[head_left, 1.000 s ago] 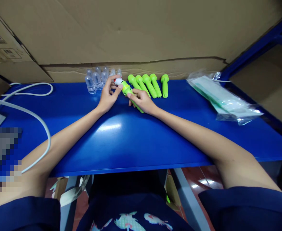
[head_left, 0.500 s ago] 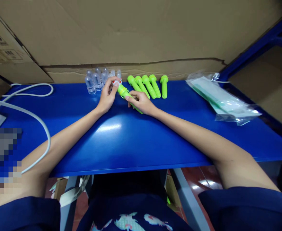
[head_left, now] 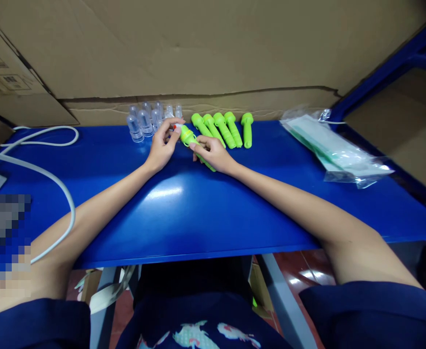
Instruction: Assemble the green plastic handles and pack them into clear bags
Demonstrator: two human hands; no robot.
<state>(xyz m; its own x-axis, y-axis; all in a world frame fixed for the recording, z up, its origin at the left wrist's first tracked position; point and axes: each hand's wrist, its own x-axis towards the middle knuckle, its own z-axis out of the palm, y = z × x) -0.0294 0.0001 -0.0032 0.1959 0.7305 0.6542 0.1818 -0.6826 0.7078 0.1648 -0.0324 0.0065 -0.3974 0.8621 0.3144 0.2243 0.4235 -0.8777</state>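
Both hands meet over the middle of the blue table [head_left: 213, 213]. A lime-green flashlight-shaped tube [head_left: 187, 136] slants between them, its wider ringed end toward the upper left. My right hand [head_left: 212, 151] is closed around its narrow body. At the other end, my left hand [head_left: 163, 145] pinches a white-and-red end piece [head_left: 177, 126], mostly hidden by the fingers. Just right of the hands, several similar green tubes [head_left: 224, 130] lie side by side. Behind my left hand stand several clear plastic caps [head_left: 136, 130], some partly hidden.
A clear plastic bag with pale green contents [head_left: 336, 145] lies at the right. White cable [head_left: 58, 179] loops over the left side, crossing near my left forearm. Cardboard [head_left: 198, 53] walls the back, and a blue metal frame [head_left: 387, 63] rises at the right.
The fingers of my left hand have shifted around the white-and-red end piece, so less of it shows. My right hand keeps its hold on the green tube. The view has moved slightly.
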